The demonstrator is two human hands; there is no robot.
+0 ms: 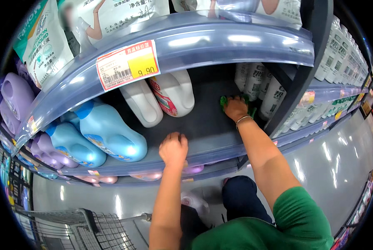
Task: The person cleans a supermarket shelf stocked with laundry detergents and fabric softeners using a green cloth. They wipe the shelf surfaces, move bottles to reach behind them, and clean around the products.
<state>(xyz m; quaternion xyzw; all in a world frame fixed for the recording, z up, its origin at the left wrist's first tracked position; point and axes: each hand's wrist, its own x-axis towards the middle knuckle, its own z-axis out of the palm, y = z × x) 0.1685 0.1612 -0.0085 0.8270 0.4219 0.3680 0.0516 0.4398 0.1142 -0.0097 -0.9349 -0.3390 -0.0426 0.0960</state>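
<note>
My right hand (235,107) is pressed down on a bunched green cloth (223,101) at the right end of the dark shelf board (210,120). Bits of the cloth stick out on both sides of the hand. Close beside it stand white bottles with dark print (272,98). My left hand (174,149) rests at the shelf's front edge with its fingers curled; its palm side is hidden. Behind it are two white jugs with handles (174,97), one with a pink label. To its left lie large light-blue jugs (114,131), tilted on the shelf.
Overhead, a clear plastic shelf lip (205,47) with a price tag (128,65) curves across, below white pouches (117,15). A dark upright post (302,81) stands right of my right arm. A wire shopping cart (89,228) is at lower left. A pale bottle (194,201) is near my legs.
</note>
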